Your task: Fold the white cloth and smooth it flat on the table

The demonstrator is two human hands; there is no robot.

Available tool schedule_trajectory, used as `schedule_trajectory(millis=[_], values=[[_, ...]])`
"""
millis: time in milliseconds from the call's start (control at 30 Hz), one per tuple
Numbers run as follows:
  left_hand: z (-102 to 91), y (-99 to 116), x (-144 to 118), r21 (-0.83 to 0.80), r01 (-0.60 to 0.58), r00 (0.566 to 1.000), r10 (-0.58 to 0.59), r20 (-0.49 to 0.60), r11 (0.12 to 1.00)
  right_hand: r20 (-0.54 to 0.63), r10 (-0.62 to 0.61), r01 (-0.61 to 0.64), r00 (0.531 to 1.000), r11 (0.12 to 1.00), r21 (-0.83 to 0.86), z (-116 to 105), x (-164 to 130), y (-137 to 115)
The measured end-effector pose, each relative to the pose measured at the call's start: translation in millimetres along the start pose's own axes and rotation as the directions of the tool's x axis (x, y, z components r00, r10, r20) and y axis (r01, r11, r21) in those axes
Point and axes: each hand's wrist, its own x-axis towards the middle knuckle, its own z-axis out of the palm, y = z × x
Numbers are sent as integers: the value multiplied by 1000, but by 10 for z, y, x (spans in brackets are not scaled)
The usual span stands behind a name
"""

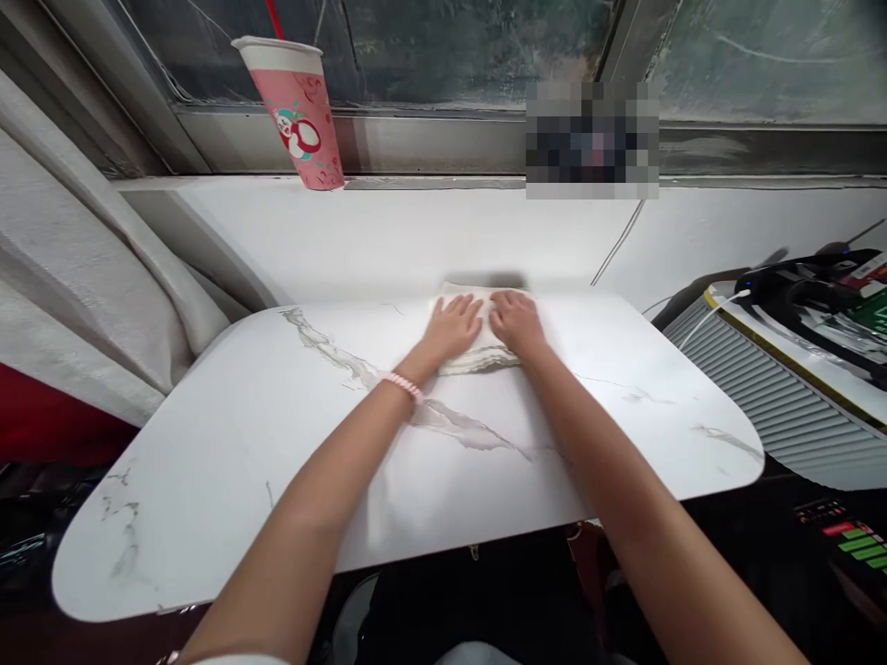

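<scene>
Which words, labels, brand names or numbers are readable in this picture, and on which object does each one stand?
No text can be read.
Pink cup: a cartoon figure only, no words visible.
Red and white label at the right edge: print too small to read.
Device with green and red bars: marks too blurred to read.
Patch on the window ledge: pixelated, unreadable.
Folded cloth under both hands: no print.
</scene>
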Motion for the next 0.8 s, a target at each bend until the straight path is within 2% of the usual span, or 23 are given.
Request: schedule_trajectory(millis=[133, 233, 333, 400, 467, 567, 700, 800], values=[[-234, -902, -576, 55, 119, 992, -117, -39, 991, 30, -160, 156, 987, 982, 103, 299, 163, -975], [-402, -1465, -1083, 63, 206, 978, -203, -48, 977, 24, -257, 249, 966, 953, 170, 464, 153, -1677], [-506, -1815, -1495, 71, 293, 955, -289, -64, 953, 5, -313, 305, 950, 927, 219, 566, 95, -2197], [-538, -1933, -1651, 66, 320, 946, -314, -78, 945, 5, -329, 318, 944, 916, 244, 601, 72, -2389], [-557, -1989, -1693, 67, 331, 942, -326, -79, 941, 12, -334, 319, 942, 910, 265, 618, 79, -2461], [-583, -2007, -1572, 89, 348, 937, -344, -54, 933, 24, -323, 304, 946, 910, 284, 634, 138, -2417], [-606, -1892, -1185, 129, 392, 915, -401, 49, 911, 26, -280, 261, 960, 922, 286, 645, 257, -2199], [-554, -1640, -823, 166, 394, 904, -414, 107, 904, 20, -241, 226, 970, 933, 280, 617, 358, -1882]])
